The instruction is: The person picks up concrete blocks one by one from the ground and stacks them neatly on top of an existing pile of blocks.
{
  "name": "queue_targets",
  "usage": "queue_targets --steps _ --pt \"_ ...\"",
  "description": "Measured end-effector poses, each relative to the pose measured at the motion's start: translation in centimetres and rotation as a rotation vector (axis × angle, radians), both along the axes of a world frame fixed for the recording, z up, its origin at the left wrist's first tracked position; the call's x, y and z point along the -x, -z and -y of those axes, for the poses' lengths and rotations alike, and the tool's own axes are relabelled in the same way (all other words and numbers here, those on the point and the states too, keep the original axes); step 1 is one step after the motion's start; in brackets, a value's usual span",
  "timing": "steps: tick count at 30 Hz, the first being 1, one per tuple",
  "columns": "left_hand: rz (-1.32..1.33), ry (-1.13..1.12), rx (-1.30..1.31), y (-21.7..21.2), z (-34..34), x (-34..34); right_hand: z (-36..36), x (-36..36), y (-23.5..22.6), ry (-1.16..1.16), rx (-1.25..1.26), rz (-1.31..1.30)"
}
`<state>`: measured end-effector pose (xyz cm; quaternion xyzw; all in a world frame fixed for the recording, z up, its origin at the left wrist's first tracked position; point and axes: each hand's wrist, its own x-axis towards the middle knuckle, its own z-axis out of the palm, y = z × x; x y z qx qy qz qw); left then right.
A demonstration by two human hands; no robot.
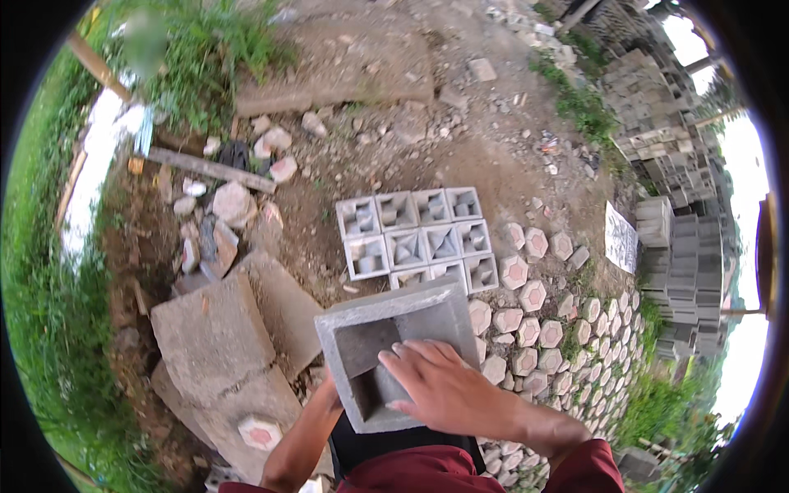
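One grey concrete block [366, 341], square and hollow, sits close in front of the body, hollow face up and slightly tilted. Right hand [440, 384]: laid across the block's right side, fingers a little apart and reaching into the hollow, thumb lower down along the same opening. Likely reason: the hollow gives the fingers an inner wall to bear on. Whether this grip is clamped on the wall or merely resting, cannot tell. Left hand [325, 398]: at the block's lower left side, mostly hidden behind it; fingers not visible, so state of that grip cannot be told either. Probably it props the outer wall opposite the right hand, which would steady a heavy piece; nearness to the body presumably eases the load. Beyond the block, on the bare ground [485, 172], similar blocks [423, 244] stand edge to edge, openings up: two rows of four, plus a third row partly covered by the held block. Close packing seems meant to keep rows straight. Right of these, hexagonal pavers [534, 296] lie spread out with gaps, perhaps for air. Left: broken slabs [214, 329] overlap, looking discarded. Far right, stacked blocks [694, 255] rise in columns, presumably to save ground.
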<state>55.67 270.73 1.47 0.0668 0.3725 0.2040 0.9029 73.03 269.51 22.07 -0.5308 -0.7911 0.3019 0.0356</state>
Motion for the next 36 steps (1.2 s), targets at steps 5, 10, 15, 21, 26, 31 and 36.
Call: queue_targets --steps 5,10,15,21,26,31,36 --pt "-0.116 -0.086 -0.196 -4.3 1.4 3.2 6.5 -2.6 -4.8 0.837 -0.595 -0.427" --pt "-0.256 0.046 -0.234 -10.1 3.6 -0.9 17.2 -4.6 16.0 1.548 0.321 -1.139" --pt "-0.272 0.336 -0.315 -5.0 8.0 -6.1 26.8 -5.0 18.4 1.837 0.405 -1.358" --pt "0.035 0.613 -0.452 -9.7 16.1 -15.9 38.1 -9.3 10.2 2.061 0.128 -1.518" --pt "0.050 0.896 -0.495 -12.4 22.5 -23.0 48.8 -11.4 2.8 2.241 -0.183 -1.576" --pt "0.115 1.141 -0.569 -13.4 28.9 -31.5 53.2 -11.7 9.4 2.154 -0.565 -1.721" --pt "0.094 1.280 -0.548 -12.5 33.4 -37.4 56.4 -12.9 8.3 2.255 -0.815 -1.770"
